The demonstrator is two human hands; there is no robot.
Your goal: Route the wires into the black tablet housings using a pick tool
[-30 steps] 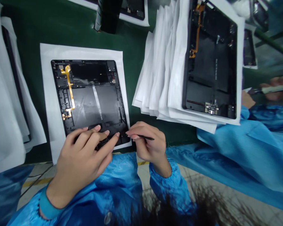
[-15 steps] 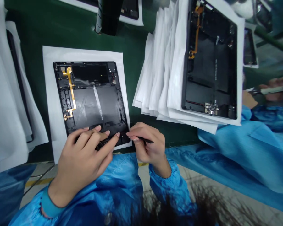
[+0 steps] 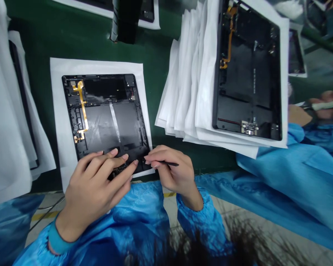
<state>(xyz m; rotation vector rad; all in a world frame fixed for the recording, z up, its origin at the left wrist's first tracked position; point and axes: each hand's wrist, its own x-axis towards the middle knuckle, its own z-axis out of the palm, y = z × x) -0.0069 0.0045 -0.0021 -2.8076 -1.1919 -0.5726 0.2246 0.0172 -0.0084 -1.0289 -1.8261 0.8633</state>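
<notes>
A black tablet housing (image 3: pixel 102 122) with a gold flex cable (image 3: pixel 83 107) along its left side lies on a white sheet (image 3: pixel 57 111). My left hand (image 3: pixel 98 184) rests on the housing's lower edge, its fingers spread and holding nothing; part of a small circuit part shows beneath them. At the lower right corner, my right hand (image 3: pixel 174 168) pinches a thin black tool (image 3: pixel 169 163). The tool's tip is hidden by the fingertips.
On the right, a stack of white sheets (image 3: pixel 183 81) bears another black housing (image 3: pixel 246 81). White sheets (image 3: pixel 5 111) with a dark panel stand at the left. A dark post (image 3: pixel 130 22) rises behind. Another person's blue sleeve (image 3: pixel 308 159) is at the far right.
My right hand has shifted slightly left at the housing's lower right corner, still pinching the tool. My left hand stays on the lower edge, nearly still.
</notes>
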